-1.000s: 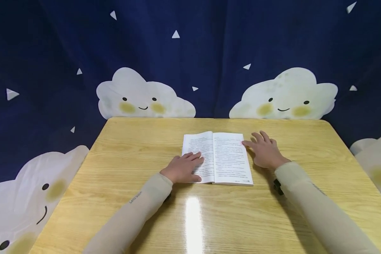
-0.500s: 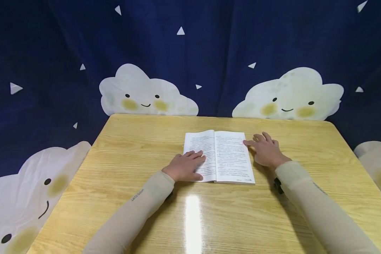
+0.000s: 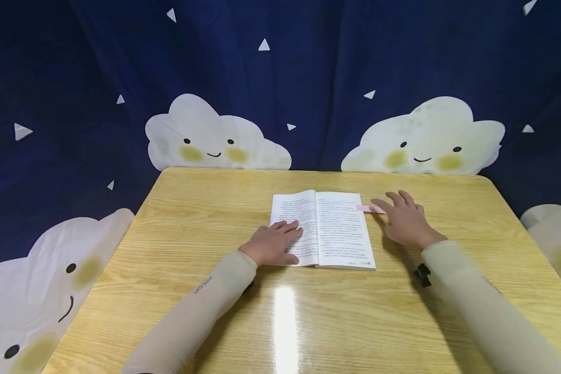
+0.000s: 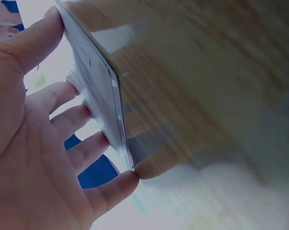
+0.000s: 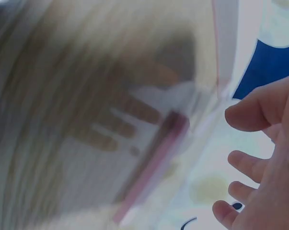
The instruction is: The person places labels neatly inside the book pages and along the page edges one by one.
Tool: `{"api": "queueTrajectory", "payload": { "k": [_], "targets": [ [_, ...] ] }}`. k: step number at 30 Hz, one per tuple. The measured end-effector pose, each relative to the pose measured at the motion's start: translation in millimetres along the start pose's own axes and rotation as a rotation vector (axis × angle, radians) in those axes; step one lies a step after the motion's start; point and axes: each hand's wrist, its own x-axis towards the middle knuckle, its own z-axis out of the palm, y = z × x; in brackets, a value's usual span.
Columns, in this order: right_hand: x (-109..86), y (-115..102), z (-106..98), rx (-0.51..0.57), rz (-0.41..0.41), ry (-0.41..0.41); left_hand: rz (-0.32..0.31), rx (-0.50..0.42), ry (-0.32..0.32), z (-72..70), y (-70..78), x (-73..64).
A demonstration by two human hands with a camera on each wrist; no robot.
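Note:
A paperback book (image 3: 343, 234) lies open on the wooden table, its pages printed with rows of text. My left hand (image 3: 272, 244) rests with spread fingers on the left page, near its lower outer part. In the left wrist view, the fingertips (image 4: 127, 184) reach along the book's edge. A pink paper strip (image 3: 364, 208) sticks out past the right page's outer edge, high on that side. My right hand (image 3: 408, 221) is just right of the book, a fingertip overlapping the strip's outer end. The right wrist view shows its fingers loose and apart, with the pink strip (image 5: 156, 165) beside them.
The wooden table (image 3: 205, 208) has a bright light reflection in front of the book. Behind it hangs a dark blue curtain (image 3: 308, 78) with smiling clouds and white triangles.
My right hand has moved right, away from the page edge, and the pink strip now shows between book and hand. The left hand has stayed on the left page.

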Motion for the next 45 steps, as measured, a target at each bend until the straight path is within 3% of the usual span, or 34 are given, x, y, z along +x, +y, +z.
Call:
{"api": "queueTrajectory", "payload": {
  "k": [12,18,24,31,45],
  "targets": [
    [-26.7,43,-13,-0.017,0.042,-0.011,0.003,-0.005,-0.005,0.3,1.5,0.5],
    [-35.1,56,-13,-0.069,0.000,0.023,-0.006,0.003,0.002,-0.6,-0.5,-0.1],
    [-39.0,63,-6,-0.012,-0.062,0.037,-0.003,-0.003,-0.007,-0.2,0.4,-0.9],
    [-41.0,67,-1,0.043,-0.034,0.004,-0.004,0.003,0.003,0.3,0.4,0.0],
    [-41.2,65,6,0.024,-0.021,0.051,-0.013,-0.002,0.001,2.3,0.0,0.9]
  ]
}}
